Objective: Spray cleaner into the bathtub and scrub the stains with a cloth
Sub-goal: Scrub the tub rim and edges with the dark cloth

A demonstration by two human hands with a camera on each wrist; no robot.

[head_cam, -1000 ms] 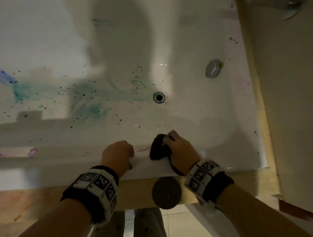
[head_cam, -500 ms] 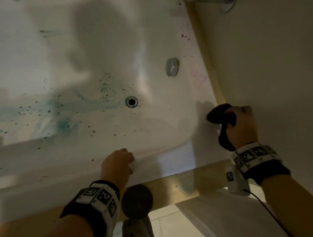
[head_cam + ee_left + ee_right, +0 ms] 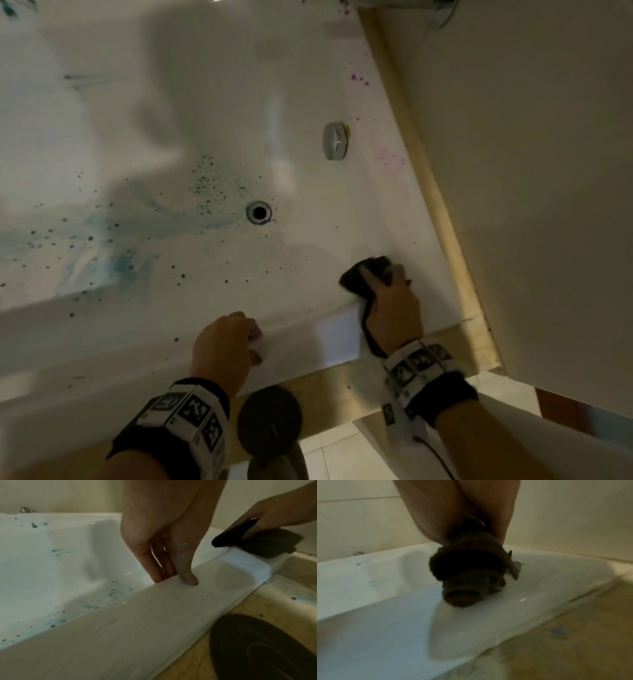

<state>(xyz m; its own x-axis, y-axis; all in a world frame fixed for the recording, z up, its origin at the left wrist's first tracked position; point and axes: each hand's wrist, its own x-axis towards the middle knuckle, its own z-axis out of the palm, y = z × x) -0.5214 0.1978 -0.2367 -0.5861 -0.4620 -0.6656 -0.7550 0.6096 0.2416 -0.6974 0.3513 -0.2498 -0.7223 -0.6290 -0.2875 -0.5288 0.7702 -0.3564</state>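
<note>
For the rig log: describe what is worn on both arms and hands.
Both hands are bare, no gloves or sleeves. The left hand has a black wrist strap under a white band of square black-and-white markers. The right hand wears the same strap and marker band, plus a thin black cable trailing from it.

We cannot see the left hand's fingers [image 3: 159, 566] past the bathtub rim [image 3: 137, 622] — they drop behind it. The tap [image 3: 440, 13] is cut off at the far edge, and the cloth [image 3: 471, 572] is blurred — its weave unreadable.
</note>
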